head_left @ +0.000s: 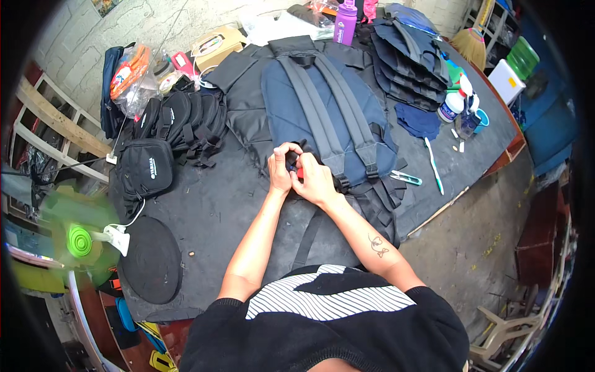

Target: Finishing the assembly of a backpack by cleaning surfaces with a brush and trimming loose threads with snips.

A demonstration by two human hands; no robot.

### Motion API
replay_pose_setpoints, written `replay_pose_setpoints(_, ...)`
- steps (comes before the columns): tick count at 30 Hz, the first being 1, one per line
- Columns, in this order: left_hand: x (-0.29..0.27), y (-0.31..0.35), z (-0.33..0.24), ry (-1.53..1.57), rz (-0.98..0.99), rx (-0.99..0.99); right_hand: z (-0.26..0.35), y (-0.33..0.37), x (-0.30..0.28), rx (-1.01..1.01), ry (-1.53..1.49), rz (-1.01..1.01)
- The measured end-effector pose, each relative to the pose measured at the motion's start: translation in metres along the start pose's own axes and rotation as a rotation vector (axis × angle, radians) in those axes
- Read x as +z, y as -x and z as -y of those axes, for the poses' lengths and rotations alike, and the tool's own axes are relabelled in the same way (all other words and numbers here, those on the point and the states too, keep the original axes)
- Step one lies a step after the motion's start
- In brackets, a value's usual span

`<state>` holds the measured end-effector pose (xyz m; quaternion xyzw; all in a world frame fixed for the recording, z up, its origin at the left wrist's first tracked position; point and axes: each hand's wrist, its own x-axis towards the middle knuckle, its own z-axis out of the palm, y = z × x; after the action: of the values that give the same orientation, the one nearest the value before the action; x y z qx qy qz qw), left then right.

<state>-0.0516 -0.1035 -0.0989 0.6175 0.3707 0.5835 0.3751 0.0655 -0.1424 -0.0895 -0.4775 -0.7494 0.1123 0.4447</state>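
Note:
A large blue-and-black backpack (330,118) lies on the dark table, its two grey padded shoulder straps facing up. At its near left edge my hands are close together. My left hand (282,170) is curled with its fingers closed around black material at the backpack's edge. Beside it, my right hand (315,180) pinches a small red object (300,174); the fingers cover most of it, so I cannot make out its kind. To the right of the backpack rest small thread snips (406,178) with a teal handle and a white-and-teal toothbrush (434,166).
Small black bags (149,167) crowd the left, near a round black disc (150,259) and a spinning green fan (79,240). Stacked dark backpack pieces (409,59), a purple bottle (345,23) and a white spray bottle (453,102) stand farther back. The table edge (443,214) runs along the right.

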Motion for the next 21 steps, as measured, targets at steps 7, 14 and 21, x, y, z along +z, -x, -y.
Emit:
replay_pose_setpoints(7,0.0,0.001,0.003,0.0,-0.019,0.02,-0.002,0.002,0.003,0.024,0.001,0.005)
replay_pose_setpoints(14,-0.005,0.001,-0.007,-0.018,0.011,0.011,0.002,0.002,0.0,0.011,0.004,0.003)
replay_pose_setpoints(21,-0.011,0.004,-0.031,-0.351,-0.139,0.083,0.014,0.002,-0.027,0.063,-0.274,-0.264)
